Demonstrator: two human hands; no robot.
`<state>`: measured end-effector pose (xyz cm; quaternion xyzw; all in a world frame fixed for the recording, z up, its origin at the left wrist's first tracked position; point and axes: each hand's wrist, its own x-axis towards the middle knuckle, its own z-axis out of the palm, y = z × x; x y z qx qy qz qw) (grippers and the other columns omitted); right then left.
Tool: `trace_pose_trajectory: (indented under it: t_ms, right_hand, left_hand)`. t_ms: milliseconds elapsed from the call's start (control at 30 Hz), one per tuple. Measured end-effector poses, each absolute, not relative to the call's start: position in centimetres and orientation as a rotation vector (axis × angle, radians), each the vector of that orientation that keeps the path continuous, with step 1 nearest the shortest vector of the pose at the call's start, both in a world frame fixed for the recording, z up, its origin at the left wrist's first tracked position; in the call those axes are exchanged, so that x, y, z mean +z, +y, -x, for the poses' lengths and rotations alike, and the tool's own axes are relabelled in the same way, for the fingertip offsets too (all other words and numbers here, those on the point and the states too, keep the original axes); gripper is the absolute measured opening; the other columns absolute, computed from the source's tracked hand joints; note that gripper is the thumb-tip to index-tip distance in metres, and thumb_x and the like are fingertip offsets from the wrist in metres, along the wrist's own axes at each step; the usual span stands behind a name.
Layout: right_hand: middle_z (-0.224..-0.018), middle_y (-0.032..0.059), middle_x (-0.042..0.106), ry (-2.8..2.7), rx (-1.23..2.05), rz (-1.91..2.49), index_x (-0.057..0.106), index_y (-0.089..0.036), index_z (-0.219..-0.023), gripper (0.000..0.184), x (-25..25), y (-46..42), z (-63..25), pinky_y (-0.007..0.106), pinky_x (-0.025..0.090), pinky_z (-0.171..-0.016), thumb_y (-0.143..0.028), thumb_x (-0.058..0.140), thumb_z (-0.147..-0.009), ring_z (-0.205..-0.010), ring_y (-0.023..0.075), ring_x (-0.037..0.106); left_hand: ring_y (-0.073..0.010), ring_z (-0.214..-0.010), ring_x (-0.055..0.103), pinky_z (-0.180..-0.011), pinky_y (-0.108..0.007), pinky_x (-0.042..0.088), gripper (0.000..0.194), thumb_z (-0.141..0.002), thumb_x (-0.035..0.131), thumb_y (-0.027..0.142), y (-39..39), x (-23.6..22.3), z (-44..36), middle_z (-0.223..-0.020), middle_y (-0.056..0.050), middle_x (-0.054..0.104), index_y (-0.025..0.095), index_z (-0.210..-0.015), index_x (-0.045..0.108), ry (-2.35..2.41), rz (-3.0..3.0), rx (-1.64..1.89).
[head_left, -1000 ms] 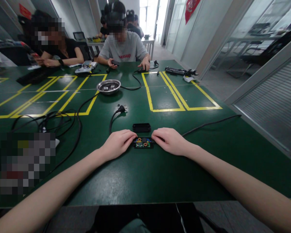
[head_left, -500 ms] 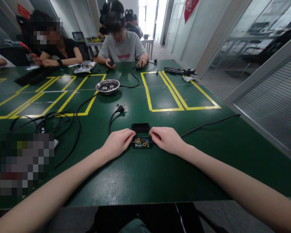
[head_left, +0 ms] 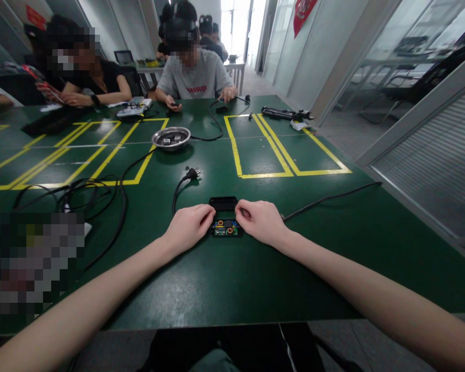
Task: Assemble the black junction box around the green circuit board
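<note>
On the green table [head_left: 232, 289] lies a small black case [head_left: 227, 235] with its inside facing up, showing a circuit board [head_left: 221, 231] with copper-wound coils. Its separate black lid [head_left: 223, 204] rests just beyond it, hollow side visible. My left hand [head_left: 189, 225] is closed at the left end of the case, fingertips by the lid's near left corner. At the right, my right hand [head_left: 261, 222] has thumb and fingers pinched together beside the lid's right end. What either pinch holds, if anything, is hidden. A cord with a black plug [head_left: 192, 174] runs behind my left hand.
A black cable [head_left: 329, 199] stretches right from behind my right hand. Ahead stands a metal bowl [head_left: 171, 138] with metal parts. Coiled cables [head_left: 89, 194] lie left. Across the table, a person [head_left: 196, 77] handles small black items. Yellow tape [head_left: 265, 175] marks rectangles.
My right hand has shifted slightly left and away from me, from the case's right end to beside the lid. My left hand has barely moved. The case and lid look unchanged.
</note>
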<state>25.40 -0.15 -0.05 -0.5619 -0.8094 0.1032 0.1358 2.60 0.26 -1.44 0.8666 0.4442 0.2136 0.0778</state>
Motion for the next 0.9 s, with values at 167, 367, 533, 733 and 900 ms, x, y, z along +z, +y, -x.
trace_pose_trajectory:
  t_ms: [167, 367, 533, 733, 900]
  right_hand:
    - [-0.070, 0.0033, 0.072, -2.383, 0.207, 1.754, 0.073, -0.023, -0.092, 0.018, 0.6, -0.1, -24.8, 0.030, 0.032, -0.061, -0.030, 0.057, -0.096, -0.068, 0.0222, 0.067]
    - [-0.072, 0.0043, 0.072, -2.425, 0.142, 1.769, 0.071, -0.023, -0.092, 0.019, 0.7, 0.2, -24.6, 0.030, 0.028, -0.061, -0.031, 0.054, -0.097, -0.068, 0.0221, 0.066]
    - [-0.065, -0.0017, 0.064, -2.294, 0.220, 1.625, 0.067, -0.021, -0.103, 0.016, -0.2, 0.5, -25.3, 0.028, 0.028, -0.060, -0.031, 0.059, -0.094, -0.060, 0.0171, 0.059]
    - [-0.085, 0.0027, 0.068, -2.343, 0.340, 1.282, 0.072, -0.020, -0.106, 0.019, -1.2, 1.0, -27.1, 0.028, 0.042, -0.069, -0.023, 0.056, -0.097, -0.072, 0.0159, 0.060]
    - [-0.100, 0.0080, 0.069, -2.324, 0.422, 1.087, 0.073, -0.020, -0.102, 0.016, -1.6, 1.0, -28.1, 0.037, 0.052, -0.086, -0.022, 0.058, -0.097, -0.092, 0.0217, 0.065]
  left_hand:
    - [-0.0179, -0.067, 0.069, -0.064, -0.026, 0.047, 0.020, -0.103, 0.050, 0.025, 0.1, -1.2, -2.9, -0.079, -0.002, 0.074, 0.020, -0.097, 0.069, 1.375, -2.553, 0.607]
    - [-0.0143, -0.048, 0.057, -0.053, -0.024, 0.035, 0.013, -0.102, 0.054, 0.027, 0.0, -1.1, -3.2, -0.064, 0.005, 0.063, 0.020, -0.109, 0.062, 1.465, -2.476, 0.557]
    - [-0.0161, -0.059, 0.064, -0.057, -0.024, 0.041, 0.017, -0.103, 0.050, 0.029, 0.0, -1.4, -2.9, -0.072, 0.003, 0.067, 0.020, -0.112, 0.061, 1.469, -2.518, 0.613]
    - [-0.0214, -0.084, 0.069, -0.077, -0.032, 0.055, 0.033, -0.104, 0.048, 0.043, 0.0, -0.7, -1.7, -0.094, -0.006, 0.070, 0.019, -0.116, 0.068, 1.244, -2.626, 0.649]
    - [-0.0244, -0.091, 0.067, -0.083, -0.037, 0.057, 0.052, -0.084, 0.076, 0.057, 0.1, -0.3, -0.8, -0.104, -0.009, 0.068, 0.020, -0.119, 0.069, 1.059, -2.686, 0.615]
